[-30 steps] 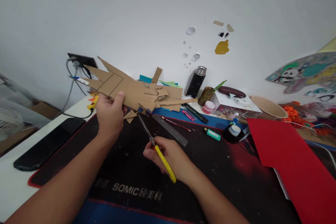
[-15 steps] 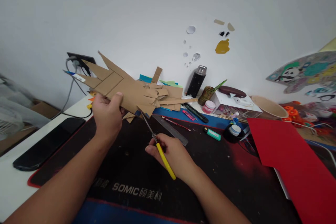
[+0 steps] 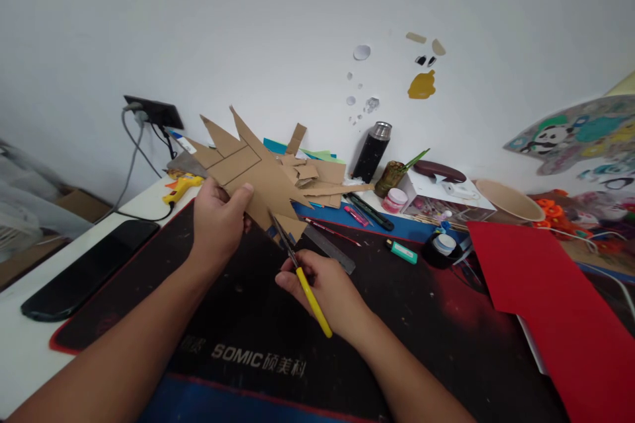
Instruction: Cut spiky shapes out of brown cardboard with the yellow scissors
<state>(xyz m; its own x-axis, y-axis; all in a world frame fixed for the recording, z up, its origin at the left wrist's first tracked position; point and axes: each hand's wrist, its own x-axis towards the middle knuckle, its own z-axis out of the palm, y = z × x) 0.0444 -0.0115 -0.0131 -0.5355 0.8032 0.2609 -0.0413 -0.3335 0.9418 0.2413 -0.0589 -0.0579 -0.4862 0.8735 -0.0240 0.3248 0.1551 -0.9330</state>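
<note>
Swung rightward since the earlier frame, the spiky cardboard cutout (image 3: 262, 178) now points its tips more steeply up, held above the far part of the black mat (image 3: 421, 317). Its left edge is pinched by the left hand (image 3: 221, 218), thumb on top; the right hand (image 3: 320, 284) grips the yellow-handled scissors (image 3: 307, 291), whose blades overlap the cutout's lower edge (how wide they stand, I cannot tell). Bare mat lies below both hands and right of the right one, as far as the red sheet (image 3: 546, 291); beyond the cutout, scraps (image 3: 322, 182) crowd the wall. Unlike before, the glue gun (image 3: 182, 186) shows plainly, while the ruler (image 3: 330, 248) loses its far end behind cardboard.
</note>
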